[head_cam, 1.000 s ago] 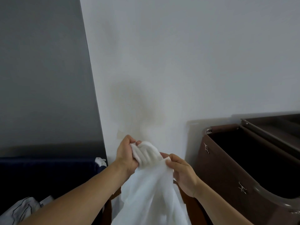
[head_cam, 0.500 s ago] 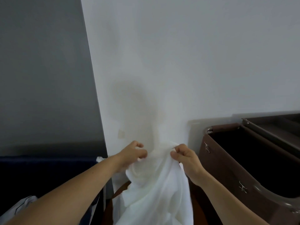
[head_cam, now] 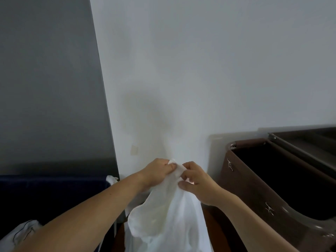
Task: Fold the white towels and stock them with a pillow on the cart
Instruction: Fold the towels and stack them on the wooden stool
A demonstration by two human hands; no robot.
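1. Nearest, at the bottom of the view, the white towel (head_cam: 169, 220) hangs in loose folds and runs out of view below. It drapes and bunches with no stiffness of its own, so it looks soft and light; it should not break or slip away, but it will sag and twist wherever it is not held.
2. A little farther up, the left hand (head_cam: 158, 171) and the right hand (head_cam: 196, 180) meet at the top of the towel, close together and nearly touching. The fingers (head_cam: 171, 166) of the left hand are curled and pinch the upper edge; the right hand's fingers and thumb also pinch the cloth just beside them.
3. My judgement is that the edge is the right place to hold: with both pinches so close, the cloth falls as one bunch. Taking a corner in each hand, well apart, would let it hang flat for folding.
4. To the right stands the brown cart (head_cam: 254, 188), its dark open bin near the right forearm but apart from the towel. No pillow is in view.
5. To the left lies a dark blue surface (head_cam: 54, 190), with some white cloth (head_cam: 20, 233) at the bottom corner.
6. Farthest is the pale wall (head_cam: 200, 70), with a grey panel (head_cam: 45, 79) on the left.
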